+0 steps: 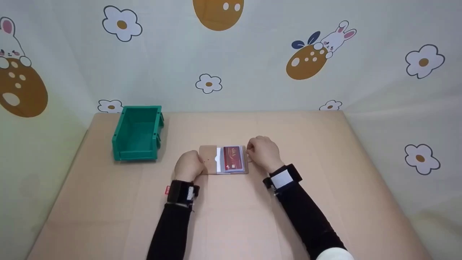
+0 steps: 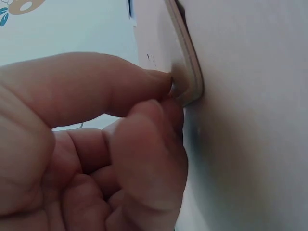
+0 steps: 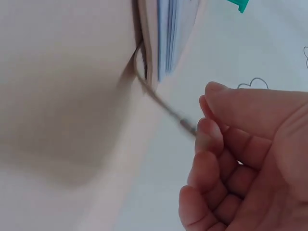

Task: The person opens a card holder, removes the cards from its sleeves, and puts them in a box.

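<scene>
An open tan card holder lies on the table in the head view, a red card showing in a clear sleeve on its right side. My left hand pinches the left cover's edge between thumb and finger; the left wrist view shows the cover's rounded corner at the fingertips. At the right edge is my right hand, with curled fingers holding the end of a thin cord. This cord runs out from behind the holder's cover. Its tip is hidden by the fingers.
A green plastic bin stands at the back left of the beige table. Behind the table hangs a pale curtain printed with flowers and rabbits.
</scene>
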A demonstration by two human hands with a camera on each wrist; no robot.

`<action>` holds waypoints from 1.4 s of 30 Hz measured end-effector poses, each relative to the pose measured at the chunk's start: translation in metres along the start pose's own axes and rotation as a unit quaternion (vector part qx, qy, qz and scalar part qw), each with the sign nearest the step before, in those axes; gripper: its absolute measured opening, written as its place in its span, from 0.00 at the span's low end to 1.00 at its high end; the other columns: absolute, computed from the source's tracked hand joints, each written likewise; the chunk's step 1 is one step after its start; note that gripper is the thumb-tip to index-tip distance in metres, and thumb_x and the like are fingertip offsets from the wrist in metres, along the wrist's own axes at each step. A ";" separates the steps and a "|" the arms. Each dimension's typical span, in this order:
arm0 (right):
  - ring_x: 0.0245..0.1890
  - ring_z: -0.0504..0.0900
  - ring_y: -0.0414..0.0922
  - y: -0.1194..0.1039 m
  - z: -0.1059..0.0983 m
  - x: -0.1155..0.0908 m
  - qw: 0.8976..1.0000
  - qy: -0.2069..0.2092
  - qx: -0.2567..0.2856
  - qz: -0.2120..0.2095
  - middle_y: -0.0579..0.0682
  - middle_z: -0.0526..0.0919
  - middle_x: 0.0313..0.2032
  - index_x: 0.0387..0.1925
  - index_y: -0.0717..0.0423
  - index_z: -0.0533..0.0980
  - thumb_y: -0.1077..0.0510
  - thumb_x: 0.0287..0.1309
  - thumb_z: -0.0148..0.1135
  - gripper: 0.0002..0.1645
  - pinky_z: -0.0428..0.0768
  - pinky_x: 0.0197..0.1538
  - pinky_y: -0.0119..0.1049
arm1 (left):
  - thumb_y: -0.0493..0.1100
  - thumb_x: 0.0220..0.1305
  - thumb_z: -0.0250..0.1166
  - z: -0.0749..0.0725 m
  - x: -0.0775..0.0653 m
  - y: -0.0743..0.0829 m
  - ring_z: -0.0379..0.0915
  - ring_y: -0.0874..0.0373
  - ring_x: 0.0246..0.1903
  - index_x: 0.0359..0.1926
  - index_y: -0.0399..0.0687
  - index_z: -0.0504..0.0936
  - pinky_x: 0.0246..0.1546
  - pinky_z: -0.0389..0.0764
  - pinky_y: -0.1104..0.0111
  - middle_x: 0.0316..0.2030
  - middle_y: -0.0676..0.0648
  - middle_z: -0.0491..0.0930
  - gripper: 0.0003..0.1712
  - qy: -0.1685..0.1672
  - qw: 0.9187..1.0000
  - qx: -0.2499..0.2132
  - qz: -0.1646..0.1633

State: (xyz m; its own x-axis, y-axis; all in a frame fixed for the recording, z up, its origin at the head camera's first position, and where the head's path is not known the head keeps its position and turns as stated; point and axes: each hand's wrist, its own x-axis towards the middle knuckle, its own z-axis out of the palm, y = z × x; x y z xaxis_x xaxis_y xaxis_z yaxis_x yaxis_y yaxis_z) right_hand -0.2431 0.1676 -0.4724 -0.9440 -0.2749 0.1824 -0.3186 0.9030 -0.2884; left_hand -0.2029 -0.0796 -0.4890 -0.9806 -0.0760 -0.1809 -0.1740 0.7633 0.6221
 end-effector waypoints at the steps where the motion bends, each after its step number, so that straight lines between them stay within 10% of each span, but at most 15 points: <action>1: 0.36 0.79 0.50 -0.002 0.001 0.001 1.000 0.002 0.001 -0.008 0.49 0.80 0.29 0.29 0.55 0.83 0.58 0.54 0.70 0.04 0.78 0.40 0.45 | 0.29 0.40 0.70 0.000 0.000 0.000 0.70 0.49 0.28 0.25 0.42 0.76 0.32 0.75 0.59 0.25 0.46 0.76 0.11 -0.003 1.000 -0.004 -0.004; 42: 0.35 0.80 0.51 -0.014 0.020 0.006 0.998 -0.063 0.003 -0.031 0.49 0.83 0.29 0.25 0.53 0.81 0.56 0.52 0.73 0.07 0.77 0.41 0.46 | 0.28 0.43 0.68 -0.001 -0.001 0.000 0.70 0.49 0.28 0.26 0.41 0.76 0.32 0.74 0.59 0.25 0.46 0.76 0.09 0.011 1.000 -0.011 0.013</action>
State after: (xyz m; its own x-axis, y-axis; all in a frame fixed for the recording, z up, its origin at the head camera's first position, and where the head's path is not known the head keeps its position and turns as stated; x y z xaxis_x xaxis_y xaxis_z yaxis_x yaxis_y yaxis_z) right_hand -0.2459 0.1462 -0.4862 -0.9255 -0.3698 0.0816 -0.3772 0.8807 -0.2866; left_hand -0.2016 -0.0796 -0.4880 -0.9863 -0.0709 -0.1489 -0.1510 0.7506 0.6432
